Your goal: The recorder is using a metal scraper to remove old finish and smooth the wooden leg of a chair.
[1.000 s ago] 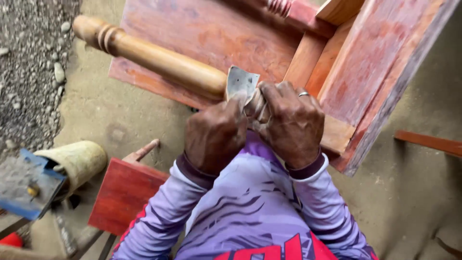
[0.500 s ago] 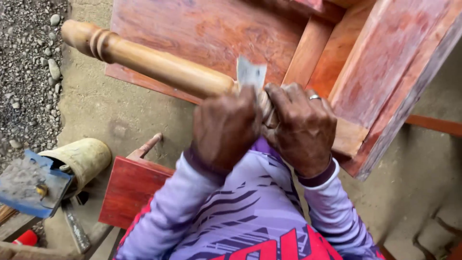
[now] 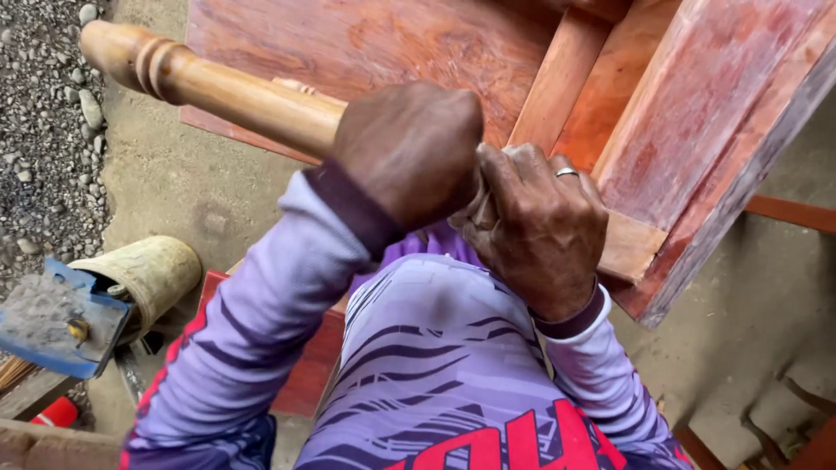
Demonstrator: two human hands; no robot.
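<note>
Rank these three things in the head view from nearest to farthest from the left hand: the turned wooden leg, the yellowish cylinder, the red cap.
1. turned wooden leg: under the left hand, running up-left.
2. yellowish cylinder: lower left, on the ground.
3. red cap: bottom-left corner.

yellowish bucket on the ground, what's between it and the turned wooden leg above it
Head view: only bare concrete ground lies between the bucket and the turned leg.
</note>
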